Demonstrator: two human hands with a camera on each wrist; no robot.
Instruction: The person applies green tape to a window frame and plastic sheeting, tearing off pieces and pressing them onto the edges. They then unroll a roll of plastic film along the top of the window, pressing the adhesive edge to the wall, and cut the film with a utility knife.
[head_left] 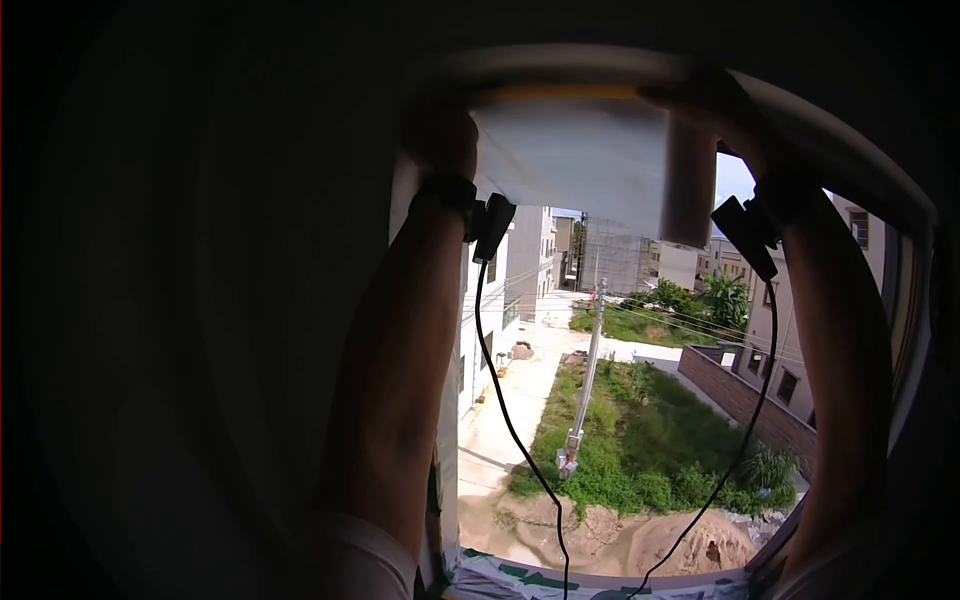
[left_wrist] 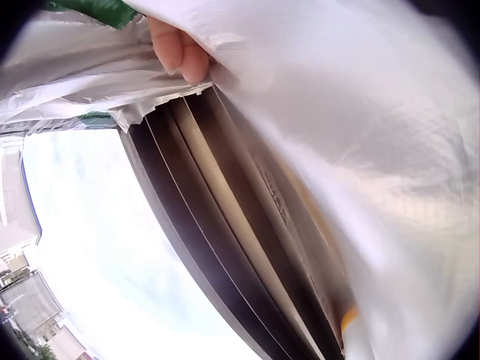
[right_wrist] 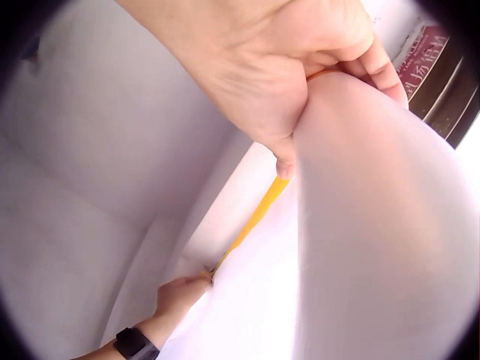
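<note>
A translucent film [head_left: 570, 155] hangs across the top of a window opening, with a yellow strip [head_left: 560, 91] along its upper edge. My left hand [head_left: 440, 135] pinches the film's upper left corner; in the right wrist view that hand [right_wrist: 184, 291] is at the far end of the yellow strip [right_wrist: 255, 217]. Two of its fingertips [left_wrist: 180, 54] show beside the film [left_wrist: 375, 112] in the left wrist view. My right hand [right_wrist: 300, 82] grips the top of the rolled film [right_wrist: 367, 195], thumb against the strip and fingers curled over the far side.
Dark window frame rails [left_wrist: 225, 217] run beside the film. Crumpled sheeting and green tape [left_wrist: 97, 9] cover part of the frame. Black cables [head_left: 510, 410] hang from both wrist cameras. Outside are buildings, a pole [head_left: 592, 370] and grass. A pale wall [right_wrist: 112, 135] stands indoors.
</note>
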